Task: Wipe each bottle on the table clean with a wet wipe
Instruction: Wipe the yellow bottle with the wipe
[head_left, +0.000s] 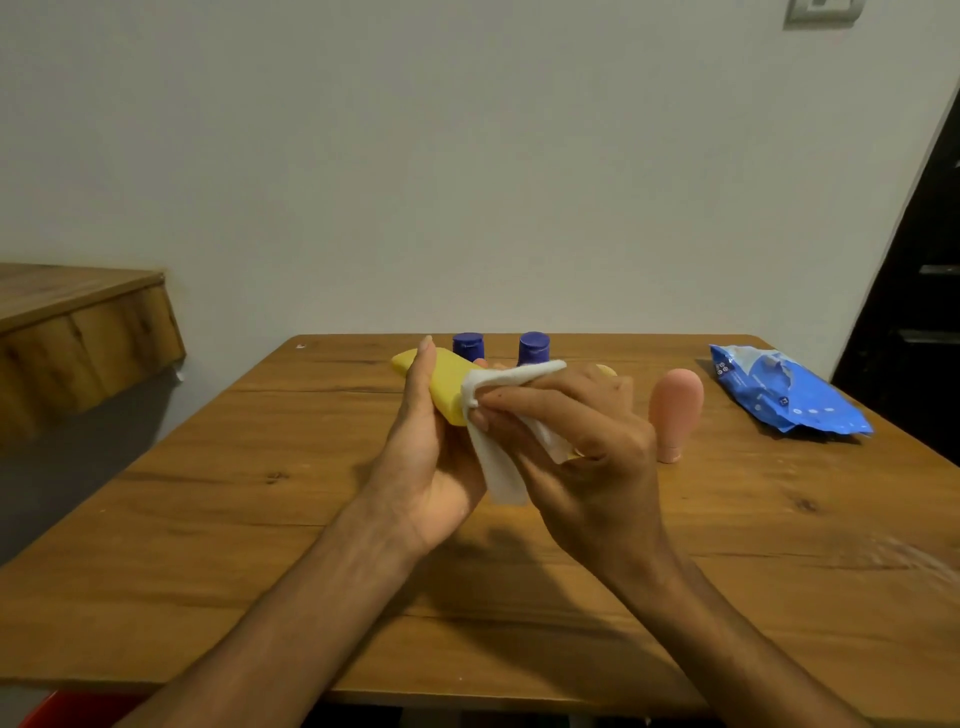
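My left hand (434, 457) grips a yellow bottle (447, 382), held tilted above the wooden table (260, 545). A white wet wipe (501, 462) is held in my right hand (582, 441) and pressed against the yellow bottle's side. Behind my hands stand two bottles with purple caps, one on the left (468, 346) and one on the right (533, 347), their bodies hidden. A pink bottle (674, 413) stands upside down on its cap just right of my right hand.
A blue pack of wet wipes (784, 392) lies at the table's back right. A wooden shelf (78, 322) juts out at the left. The wall runs right behind the table, with a dark doorway (914, 322) at the right.
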